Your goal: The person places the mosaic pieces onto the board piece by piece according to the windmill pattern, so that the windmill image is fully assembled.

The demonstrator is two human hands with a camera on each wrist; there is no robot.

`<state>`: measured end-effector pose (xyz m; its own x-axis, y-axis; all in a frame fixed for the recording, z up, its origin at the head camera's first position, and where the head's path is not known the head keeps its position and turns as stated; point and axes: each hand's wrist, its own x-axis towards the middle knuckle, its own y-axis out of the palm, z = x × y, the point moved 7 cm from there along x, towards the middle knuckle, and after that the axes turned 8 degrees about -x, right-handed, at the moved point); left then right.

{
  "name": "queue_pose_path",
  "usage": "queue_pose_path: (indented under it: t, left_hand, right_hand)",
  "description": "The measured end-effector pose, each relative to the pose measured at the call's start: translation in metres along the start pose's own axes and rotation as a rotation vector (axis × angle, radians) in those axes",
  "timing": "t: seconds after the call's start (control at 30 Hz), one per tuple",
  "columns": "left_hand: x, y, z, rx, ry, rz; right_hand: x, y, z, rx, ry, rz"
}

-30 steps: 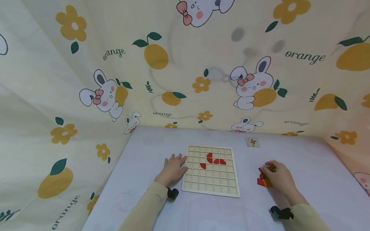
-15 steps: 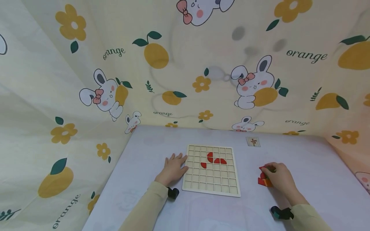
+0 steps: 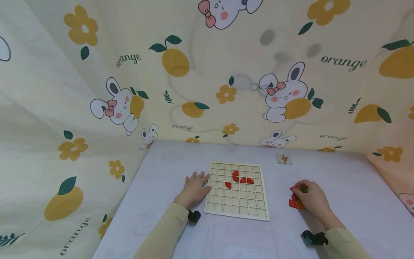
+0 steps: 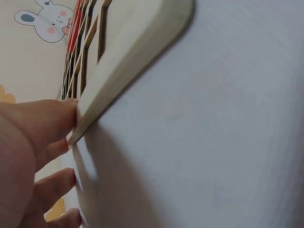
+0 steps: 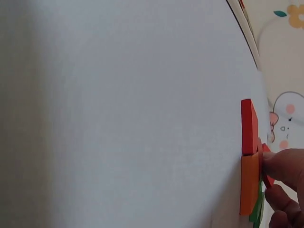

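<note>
A pale wooden grid board (image 3: 236, 212) lies mid-table, with several red quarter-circle pieces (image 3: 235, 176) set in its squares. My left hand (image 3: 192, 190) is spread at the board's left edge. In the left wrist view its thumb (image 4: 52, 121) touches the board's rim (image 4: 128, 71). My right hand (image 3: 312, 198) is over a small group of coloured pieces at the right. Its thumb (image 5: 282, 164) and a finger pinch a red piece (image 5: 269, 181), partly hidden by the thumb. A red block (image 5: 249, 128), an orange block (image 5: 249, 185) and green pieces (image 5: 256, 209) lie beside it.
A small card (image 3: 284, 159) with a pinwheel-like figure on a grid lies at the back right. A patterned cloth backdrop (image 3: 200, 82) stands around the white table (image 3: 233, 239). Black devices (image 3: 194, 217) sit at both wrists.
The right hand's fingers shift slightly over the coloured pieces. The left hand, the board and the pieces in it stay put; the view drifts a little.
</note>
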<state>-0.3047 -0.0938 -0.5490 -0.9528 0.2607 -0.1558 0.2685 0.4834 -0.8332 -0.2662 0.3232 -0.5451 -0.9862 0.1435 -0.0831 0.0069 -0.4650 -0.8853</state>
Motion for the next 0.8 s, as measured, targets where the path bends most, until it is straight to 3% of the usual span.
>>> queue_pose_path:
  t: [0.6,0.8]
  left_hand:
    - [0.0,0.001,0.001,0.01,0.0,-0.002]
    - [0.0,0.0,0.0,0.001,0.003,-0.002]
  right_hand:
    - [0.002,0.003,0.006,0.01,-0.013,0.029]
    - [0.003,0.0,0.023,0.046,-0.04,-0.011]
